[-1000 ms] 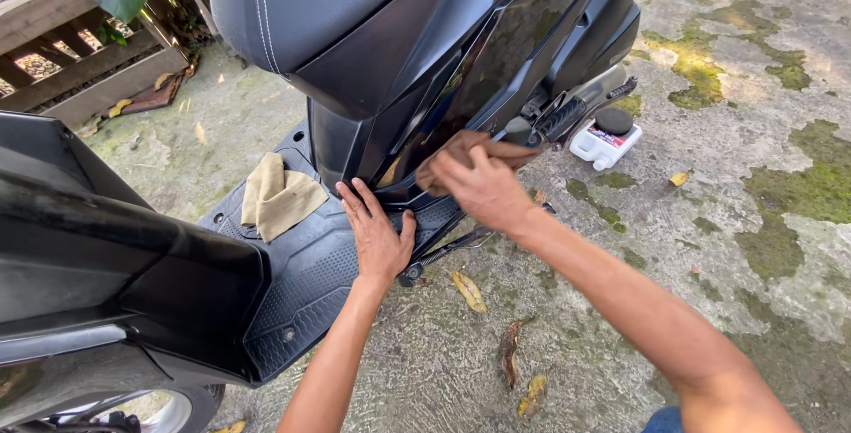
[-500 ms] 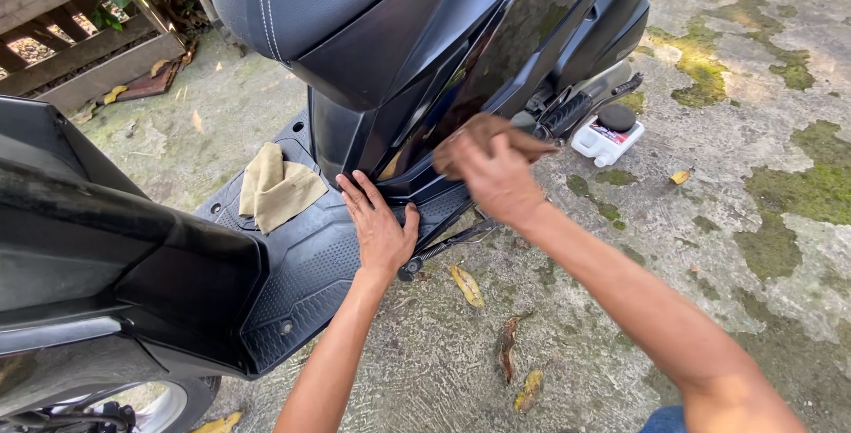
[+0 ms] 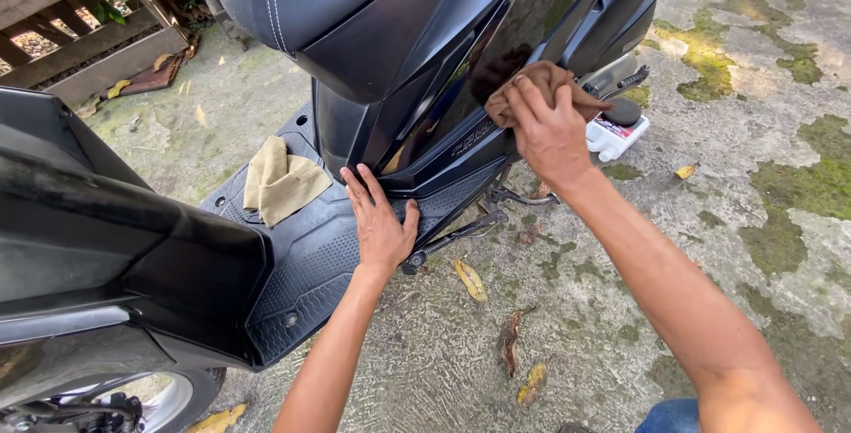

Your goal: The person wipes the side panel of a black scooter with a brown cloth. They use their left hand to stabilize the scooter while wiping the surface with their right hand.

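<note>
Right hand [image 3: 551, 136] presses brown rag [image 3: 542, 87] against scooter panel [image 3: 532, 21].

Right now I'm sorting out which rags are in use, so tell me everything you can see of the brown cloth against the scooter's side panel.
The brown cloth is a soft, bunched-up rag, crumpled into folds rather than spread flat. The right hand presses it against the glossy black side panel of the scooter, below the seat, fingers spread over its top. Its edges stick out on both sides of the fingers. A dark reflection of it shows in the panel. Nothing else touches it.
</note>
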